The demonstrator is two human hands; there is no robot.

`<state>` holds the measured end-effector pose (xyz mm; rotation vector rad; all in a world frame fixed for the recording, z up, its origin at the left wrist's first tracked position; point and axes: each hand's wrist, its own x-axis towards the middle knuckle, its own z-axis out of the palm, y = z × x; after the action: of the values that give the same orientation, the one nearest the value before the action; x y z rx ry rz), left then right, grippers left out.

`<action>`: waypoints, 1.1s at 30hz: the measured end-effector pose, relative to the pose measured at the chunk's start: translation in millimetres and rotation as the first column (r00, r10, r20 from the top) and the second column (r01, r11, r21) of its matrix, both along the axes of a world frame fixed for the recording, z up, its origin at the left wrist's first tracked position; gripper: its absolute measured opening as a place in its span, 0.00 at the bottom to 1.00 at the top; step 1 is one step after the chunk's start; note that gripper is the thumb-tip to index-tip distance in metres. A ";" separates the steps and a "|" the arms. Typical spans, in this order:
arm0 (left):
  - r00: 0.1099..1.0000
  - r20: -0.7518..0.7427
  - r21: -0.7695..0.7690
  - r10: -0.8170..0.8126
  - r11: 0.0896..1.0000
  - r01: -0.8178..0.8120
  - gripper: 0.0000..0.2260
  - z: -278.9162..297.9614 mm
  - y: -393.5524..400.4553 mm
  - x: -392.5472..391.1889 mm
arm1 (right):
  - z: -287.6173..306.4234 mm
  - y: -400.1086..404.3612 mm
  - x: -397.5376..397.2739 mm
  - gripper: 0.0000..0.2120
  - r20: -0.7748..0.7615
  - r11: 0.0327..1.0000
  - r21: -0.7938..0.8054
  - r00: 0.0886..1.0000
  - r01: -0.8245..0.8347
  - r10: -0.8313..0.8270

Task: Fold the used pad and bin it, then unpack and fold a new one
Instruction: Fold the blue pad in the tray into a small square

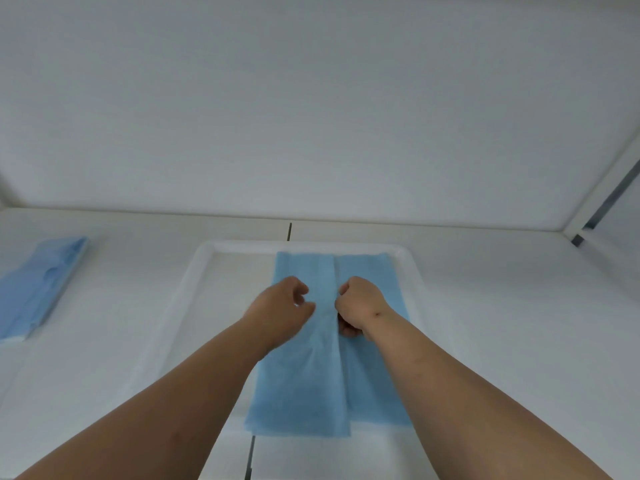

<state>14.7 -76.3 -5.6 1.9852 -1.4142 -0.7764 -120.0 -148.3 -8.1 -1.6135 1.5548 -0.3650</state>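
Observation:
A blue pad point(301, 386) lies lengthwise in a white tray point(194, 271), its two long sides folded in to meet at a seam down the middle. My left hand point(280, 308) sits on the left flap beside the seam, with thumb and fingers curled and pinching at the flap's edge. My right hand point(360, 306) is curled into a fist at the seam and grips the edge of the right flap, thumb tucked underneath. Both forearms cover parts of the pad's lower half.
A stack of folded blue pads in clear wrapping point(38, 289) lies on the white counter at the far left. A white wall rises behind the tray. A white frame with a dark gap point(588, 216) stands at the far right.

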 end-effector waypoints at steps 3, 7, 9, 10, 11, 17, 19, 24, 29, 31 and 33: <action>0.972 0.222 0.040 0.079 0.995 -0.090 0.19 -4.0 -2.5 17.9 | 2.5 2.1 0.6 0.06 -0.086 0.998 -0.048 0.995 -0.048 0.044; 0.937 0.349 0.221 -0.001 0.972 -0.081 0.22 -12.0 -0.2 30.2 | 4.5 5.6 1.0 0.05 -0.199 0.988 -0.005 0.968 -0.155 0.151; 0.931 0.366 0.248 -0.020 0.966 -0.077 0.19 -17.5 0.2 32.7 | 4.0 6.8 1.8 0.06 -0.260 0.979 -0.028 0.947 -0.204 0.190; 0.929 0.369 0.248 -0.023 0.966 -0.075 0.17 -19.4 0.1 33.2 | 3.7 6.9 2.3 0.08 -0.285 0.974 -0.046 0.938 -0.220 0.198; 0.928 0.373 0.247 -0.024 0.966 -0.075 0.15 -20.4 0.0 33.3 | 3.3 6.8 2.6 0.10 -0.307 0.971 -0.058 0.930 -0.231 0.203; 0.962 0.269 0.255 0.043 0.960 -0.114 0.13 -20.5 -2.8 34.3 | 1.3 6.7 2.0 0.14 -0.411 0.953 -0.118 0.888 -0.278 0.208; 0.978 0.189 0.260 0.090 0.956 -0.138 0.13 -22.0 -3.7 36.7 | 0.9 7.7 1.7 0.14 -0.434 0.948 -0.117 0.874 -0.294 0.218; 0.989 0.125 0.310 0.077 0.944 -0.113 0.09 -19.0 -8.9 43.5 | 0.6 11.0 4.0 0.16 -0.551 0.911 -0.085 0.781 -0.403 0.294; 0.985 -0.024 0.314 0.171 0.937 -0.155 0.06 -22.4 -11.3 48.4 | 2.4 7.9 5.2 0.09 -0.552 0.884 -0.041 0.748 -0.467 0.369; 0.958 -0.143 0.296 0.248 0.935 -0.197 0.07 -23.7 -11.7 52.2 | 5.7 6.5 2.4 0.12 -0.518 0.889 -0.017 0.764 -0.458 0.384; 0.933 -0.208 0.305 0.293 0.926 -0.223 0.06 -21.2 -10.2 52.0 | 9.1 6.9 -0.7 0.14 -0.494 0.886 0.012 0.768 -0.464 0.409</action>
<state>66.7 -86.5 -26.9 2.1359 -0.9108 -1.1035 -120.7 -141.4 1.1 -2.2137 1.4513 0.2398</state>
